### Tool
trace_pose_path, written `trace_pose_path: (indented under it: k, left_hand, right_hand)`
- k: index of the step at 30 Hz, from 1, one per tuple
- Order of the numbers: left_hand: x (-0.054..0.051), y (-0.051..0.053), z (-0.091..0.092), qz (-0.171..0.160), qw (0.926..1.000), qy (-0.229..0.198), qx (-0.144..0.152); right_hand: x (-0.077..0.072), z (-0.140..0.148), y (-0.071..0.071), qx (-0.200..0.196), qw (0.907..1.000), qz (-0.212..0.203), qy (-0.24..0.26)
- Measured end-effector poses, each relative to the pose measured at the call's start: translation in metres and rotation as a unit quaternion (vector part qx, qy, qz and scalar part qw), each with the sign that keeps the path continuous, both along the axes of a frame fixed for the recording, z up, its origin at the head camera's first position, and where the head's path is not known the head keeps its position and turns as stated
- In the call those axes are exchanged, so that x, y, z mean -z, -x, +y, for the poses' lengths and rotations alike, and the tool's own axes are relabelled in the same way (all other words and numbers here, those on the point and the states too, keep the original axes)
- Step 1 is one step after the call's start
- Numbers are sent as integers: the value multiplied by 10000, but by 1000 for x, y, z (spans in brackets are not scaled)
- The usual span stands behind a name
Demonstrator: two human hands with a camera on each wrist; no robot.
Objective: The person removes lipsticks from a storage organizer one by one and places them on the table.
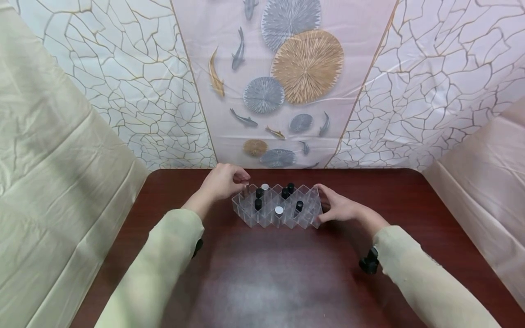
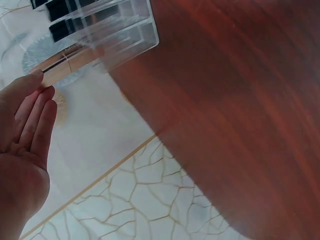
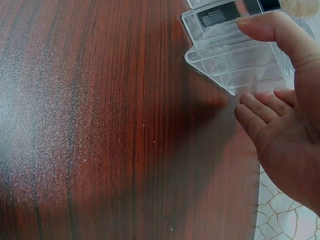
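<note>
For the bit in hand, we'd treat the tube (image 2: 59,66) like a peg in a snug hole: line it up with its diamond compartment at the far left end of the clear organizer (image 1: 268,219) and let it slide straight, no sideways shove. The acrylic looks light, so our guess is that any tilt would drag the whole rack along the worktop (image 1: 262,278). That's why bracing the right end seems smart; we'd press there just enough to stop skating. We'd also mind the black caps (image 1: 258,204) and white caps (image 1: 279,211) poking up nearby, since a knuckle could easily knock one.

As for where stuff is: the organizer sits toward the worktop's far edge, about midway between left and right, and the tube is in its far left part, the lower portion between the clear walls.

Pose-wise, our left hand (image 1: 223,180) comes in from the left and above, thumb and index fingertip pinching the tube's end, other fingers fairly straight behind. Our right hand (image 1: 341,207) brackets the rack's right end, thumb on the near side, fingers round the far corner, palm off the wall. We can't tell how hard it's squeezing. Both forearms reach forward and angle inward, pale sleeves (image 1: 174,234) well clear of the rack.
</note>
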State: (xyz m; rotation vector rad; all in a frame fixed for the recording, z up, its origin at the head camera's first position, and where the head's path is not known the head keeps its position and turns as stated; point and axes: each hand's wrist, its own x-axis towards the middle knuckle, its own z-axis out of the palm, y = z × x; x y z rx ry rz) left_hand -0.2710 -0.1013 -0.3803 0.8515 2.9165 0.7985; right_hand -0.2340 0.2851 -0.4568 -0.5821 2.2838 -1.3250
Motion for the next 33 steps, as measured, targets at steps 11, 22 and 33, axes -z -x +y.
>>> trace_pose_path:
  k: [11, 22, 33]
  left_hand:
    - [-38, 0, -7, -27, 9996, -249, 117]
    - [-56, -8, -16, 69, 9990, -233, 372]
    - [-45, -25, -26, 71, 9974, -307, 644]
  right_hand:
    - [1, 1, 0, -57, 9999, 73, 78]
    - [3, 2, 1, -53, 10000, 39, 31]
    - [2, 2, 0, -33, 10000, -2, -83]
